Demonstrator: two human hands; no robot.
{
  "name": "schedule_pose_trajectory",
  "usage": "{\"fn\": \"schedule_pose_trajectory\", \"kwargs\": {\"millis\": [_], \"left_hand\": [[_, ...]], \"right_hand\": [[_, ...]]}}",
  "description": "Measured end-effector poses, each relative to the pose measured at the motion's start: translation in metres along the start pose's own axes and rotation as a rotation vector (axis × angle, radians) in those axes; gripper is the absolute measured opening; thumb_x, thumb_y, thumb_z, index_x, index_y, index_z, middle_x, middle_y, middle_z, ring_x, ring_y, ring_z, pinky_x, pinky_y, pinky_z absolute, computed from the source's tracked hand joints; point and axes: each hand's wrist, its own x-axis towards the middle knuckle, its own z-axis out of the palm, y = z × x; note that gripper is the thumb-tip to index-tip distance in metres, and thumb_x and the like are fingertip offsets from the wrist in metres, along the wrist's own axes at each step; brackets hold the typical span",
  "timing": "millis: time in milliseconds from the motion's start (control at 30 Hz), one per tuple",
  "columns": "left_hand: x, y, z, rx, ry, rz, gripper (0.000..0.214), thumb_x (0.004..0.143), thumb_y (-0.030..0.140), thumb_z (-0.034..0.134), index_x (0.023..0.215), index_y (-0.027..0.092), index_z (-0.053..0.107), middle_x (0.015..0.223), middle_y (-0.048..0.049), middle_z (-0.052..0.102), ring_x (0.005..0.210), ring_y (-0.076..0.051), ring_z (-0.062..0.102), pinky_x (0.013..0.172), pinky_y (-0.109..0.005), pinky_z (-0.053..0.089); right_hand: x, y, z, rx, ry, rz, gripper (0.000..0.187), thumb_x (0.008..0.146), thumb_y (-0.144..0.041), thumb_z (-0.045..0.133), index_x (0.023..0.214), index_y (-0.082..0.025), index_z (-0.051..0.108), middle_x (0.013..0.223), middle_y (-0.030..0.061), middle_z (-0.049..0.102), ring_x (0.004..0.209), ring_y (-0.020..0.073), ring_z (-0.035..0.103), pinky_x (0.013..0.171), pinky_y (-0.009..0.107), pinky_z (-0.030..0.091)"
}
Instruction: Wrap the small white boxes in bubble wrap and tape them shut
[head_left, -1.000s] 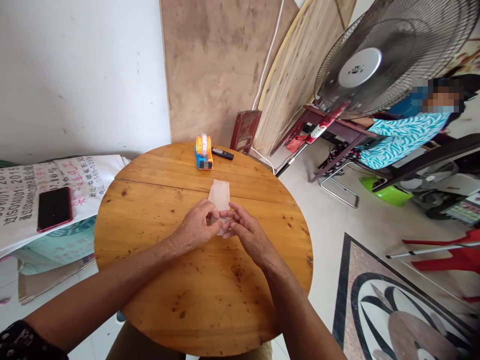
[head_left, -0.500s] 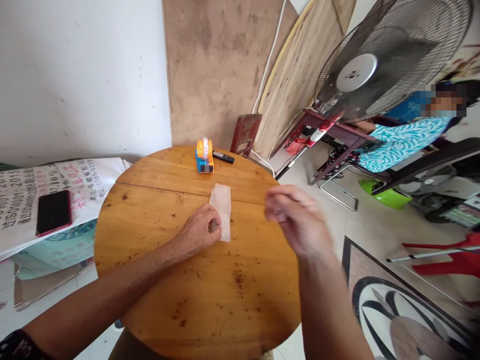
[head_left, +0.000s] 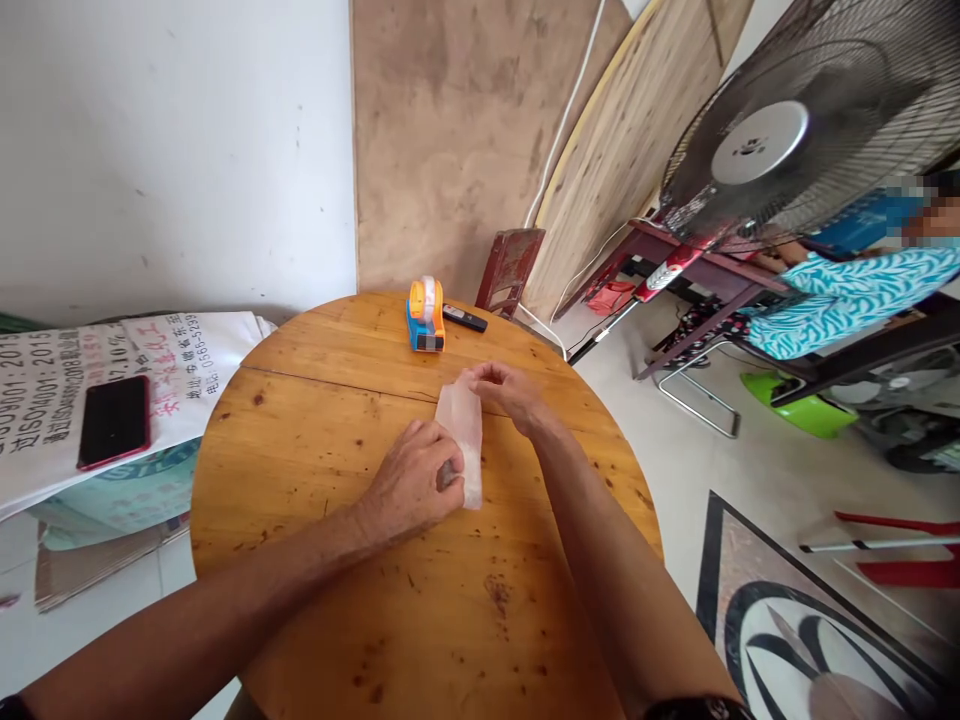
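Note:
A small translucent white plastic bag (head_left: 465, 440) lies flat near the middle of a round wooden table (head_left: 352, 400). My left hand (head_left: 416, 488) is curled, its fingertips pressing the bag's near left edge down on the table. My right hand (head_left: 508, 392) reaches across and pinches the bag's far top corner. Beyond the bag, at the table's far edge, stand an orange and blue tape dispenser (head_left: 425, 314) and a small black remote-like device (head_left: 465, 319).
A dark phone (head_left: 114, 421) lies on printed white sacks (head_left: 67, 390) to the left. A big standing fan (head_left: 795, 130) and a seated person in a teal patterned top (head_left: 847, 290) are at the right. Wooden boards (head_left: 450, 140) and a red stool (head_left: 510, 270) lean behind the table.
My right hand left the bag's near end, lifted up to the right, then came down on the bag's far top corner. My left hand stayed on the near edge.

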Motion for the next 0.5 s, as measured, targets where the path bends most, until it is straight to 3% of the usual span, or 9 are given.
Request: {"fn": "schedule_pose_trajectory", "kwargs": {"millis": [133, 267, 367, 500], "left_hand": [[0.0, 0.0, 0.001, 0.009, 0.005, 0.016, 0.014, 0.068, 0.006, 0.056, 0.074, 0.018, 0.058, 0.086, -0.0042, 0.06, 0.087, -0.021, 0.051, 0.076, -0.032, 0.043], [0.0, -0.001, 0.002, 0.022, 0.01, 0.027, 0.015, 0.068, 0.006, 0.056, 0.075, 0.018, 0.059, 0.087, -0.0038, 0.06, 0.087, -0.021, 0.052, 0.078, -0.033, 0.043], [0.0, -0.002, 0.002, 0.023, 0.006, 0.025, 0.013, 0.069, 0.007, 0.057, 0.075, 0.018, 0.059, 0.089, -0.0042, 0.06, 0.088, -0.021, 0.052, 0.078, -0.033, 0.044], [0.001, -0.002, 0.002, 0.014, -0.007, 0.015, 0.012, 0.069, 0.008, 0.058, 0.074, 0.018, 0.059, 0.089, -0.0045, 0.06, 0.088, -0.021, 0.052, 0.079, -0.034, 0.044]], "right_hand": [[-0.007, -0.001, -0.013, 0.019, 0.005, -0.091, 0.02, 0.066, -0.035, 0.07, 0.074, -0.021, 0.06, 0.113, 0.0064, 0.065, 0.123, 0.0253, 0.051, 0.103, 0.039, 0.034], [-0.01, -0.007, -0.022, -0.072, -0.125, -0.11, 0.02, 0.072, -0.038, 0.069, 0.079, -0.02, 0.062, 0.133, 0.0082, 0.058, 0.128, 0.027, 0.049, 0.107, 0.043, 0.032], [0.0, -0.012, -0.02, -0.208, -0.249, -0.084, 0.02, 0.072, -0.037, 0.066, 0.084, -0.021, 0.066, 0.133, 0.0079, 0.059, 0.127, 0.0288, 0.049, 0.105, 0.045, 0.034], [0.019, -0.015, -0.014, -0.343, -0.323, -0.064, 0.016, 0.065, -0.028, 0.066, 0.079, -0.021, 0.069, 0.111, 0.0058, 0.068, 0.115, 0.0285, 0.055, 0.101, 0.041, 0.038]]}}
